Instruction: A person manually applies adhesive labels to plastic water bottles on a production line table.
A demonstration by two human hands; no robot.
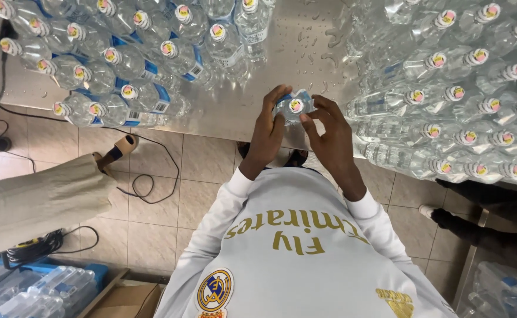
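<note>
I have one clear plastic water bottle (292, 106) between both my hands, held just above the near edge of the steel worktop (296, 47), about midway along it. My left hand (268, 132) wraps the bottle's side, fingers curled over the shoulder of it, so that grip is pressed around the bottle. My right hand (329, 132) comes in from the other side, thumb and fingertips pinching at the top near the cap (296, 105), which carries a round pink and yellow sticker. I cannot tell whether the bottle's base touches the worktop or hangs free.

On the far left part of the worktop lies a cluster of bottles with blue labels (123, 65), all lying with their stickered caps turned toward me. Along the right edge a second, larger cluster of bottles (458, 100) lies packed together, caps also facing me. The bare steel between the two clusters is wet with drops.

Below the near edge is a tiled floor (152, 224) with a black cable (146, 188) looping across it. A person's beige sleeve (35, 200) reaches in at the left, and another person's dark shoe (441, 219) stands at the right. A cardboard box (123, 297) sits by my left side.
</note>
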